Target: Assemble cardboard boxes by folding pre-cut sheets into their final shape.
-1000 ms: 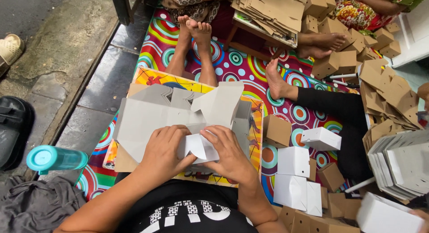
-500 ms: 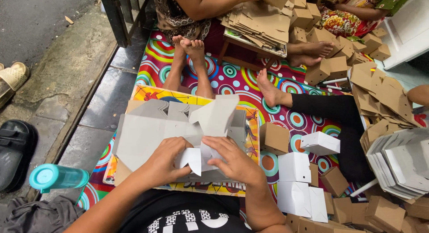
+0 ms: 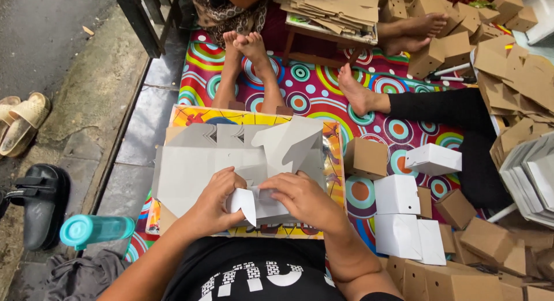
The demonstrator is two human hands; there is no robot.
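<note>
My left hand (image 3: 216, 202) and my right hand (image 3: 302, 200) both grip a small white cardboard box blank (image 3: 254, 203) that is partly folded, held just above my lap. Under it lies a stack of flat white box blanks (image 3: 190, 168) on a colourful board (image 3: 190, 115) across my legs. One loose blank (image 3: 291, 142) stands tilted up at the stack's far right. My fingers hide much of the piece between them.
Folded white boxes (image 3: 398, 211) and brown boxes (image 3: 366, 158) sit to my right on a patterned mat (image 3: 311, 82). Other people's bare feet (image 3: 248, 47) and a leg in black (image 3: 444, 108) lie ahead. A teal bottle (image 3: 95, 229) and sandals (image 3: 34, 206) are left.
The view has tilted and shifted slightly. My hands have kept folding the small white piece, with its flap now turned down toward me.
</note>
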